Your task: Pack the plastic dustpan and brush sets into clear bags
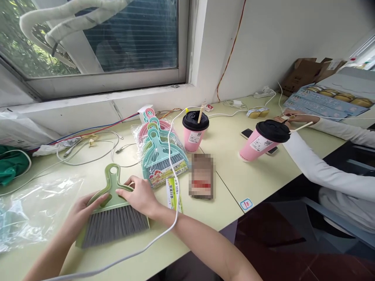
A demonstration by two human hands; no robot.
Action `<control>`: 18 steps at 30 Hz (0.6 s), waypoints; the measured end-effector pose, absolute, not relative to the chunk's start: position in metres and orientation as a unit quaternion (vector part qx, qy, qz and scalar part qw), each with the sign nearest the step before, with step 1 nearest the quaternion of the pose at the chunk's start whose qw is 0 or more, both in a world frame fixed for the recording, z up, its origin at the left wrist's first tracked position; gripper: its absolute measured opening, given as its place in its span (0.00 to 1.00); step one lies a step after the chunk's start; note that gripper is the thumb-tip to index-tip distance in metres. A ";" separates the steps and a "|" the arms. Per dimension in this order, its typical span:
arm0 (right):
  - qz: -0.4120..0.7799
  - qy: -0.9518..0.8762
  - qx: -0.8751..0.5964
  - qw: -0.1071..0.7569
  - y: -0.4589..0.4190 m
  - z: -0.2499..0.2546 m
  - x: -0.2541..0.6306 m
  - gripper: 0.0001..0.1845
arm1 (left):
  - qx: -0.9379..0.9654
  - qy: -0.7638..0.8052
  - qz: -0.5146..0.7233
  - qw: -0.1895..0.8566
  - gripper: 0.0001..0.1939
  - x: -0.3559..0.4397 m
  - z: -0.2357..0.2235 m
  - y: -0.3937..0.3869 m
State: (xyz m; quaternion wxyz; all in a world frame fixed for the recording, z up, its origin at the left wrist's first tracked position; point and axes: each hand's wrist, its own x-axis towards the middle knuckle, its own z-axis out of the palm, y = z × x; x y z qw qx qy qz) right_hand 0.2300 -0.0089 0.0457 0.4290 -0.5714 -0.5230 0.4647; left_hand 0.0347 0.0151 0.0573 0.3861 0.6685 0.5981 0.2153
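Observation:
A small green hand brush (118,197) with grey bristles lies nested in its matching green dustpan (108,175) on the table in front of me. My left hand (88,208) grips the set's left side, thumb over the top. My right hand (140,195) holds its right side, with fingers on the brush's shoulder and the rim. Just beyond, a stack of dustpan-and-brush sets (164,152) in clear plastic wrap shows blue-green, green and pink handles. A printed label card (174,195) lies right of my right hand.
Clear plastic bags (43,210) spread at the left. A white cable (158,236) crosses in front of my right forearm. Two pink cups (193,134) with black lids stand beyond a blurred, phone-shaped item (202,175). At the right, another person's white-sleeved arms (310,164) rest by a blue box (319,101).

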 end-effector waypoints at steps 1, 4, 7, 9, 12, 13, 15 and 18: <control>0.466 -0.523 -0.568 0.433 -0.009 0.045 0.230 0.16 | 0.653 0.604 0.222 0.398 0.16 0.034 0.057 0.015; 0.473 -0.521 -0.560 0.437 -0.010 0.043 0.229 0.16 | 0.619 0.616 0.230 0.429 0.14 0.034 0.055 0.015; 0.478 -0.524 -0.558 0.430 -0.010 0.045 0.230 0.15 | 0.610 0.623 0.227 0.434 0.13 0.034 0.055 0.014; 0.474 -0.535 -0.562 0.416 -0.011 0.047 0.231 0.13 | 0.599 0.632 0.230 0.435 0.14 0.034 0.056 0.014; 0.451 -0.573 -0.560 0.394 -0.012 0.049 0.232 0.12 | 0.565 0.660 0.244 0.431 0.18 0.033 0.056 0.015; 0.441 -0.588 -0.553 0.393 -0.012 0.049 0.232 0.13 | 0.553 0.669 0.248 0.431 0.19 0.032 0.056 0.015; 0.422 -0.608 -0.537 0.404 -0.014 0.046 0.230 0.14 | 0.531 0.685 0.254 0.429 0.23 0.031 0.057 0.016; 0.410 -0.612 -0.525 0.426 -0.015 0.042 0.227 0.14 | 0.516 0.704 0.256 0.415 0.26 0.031 0.060 0.019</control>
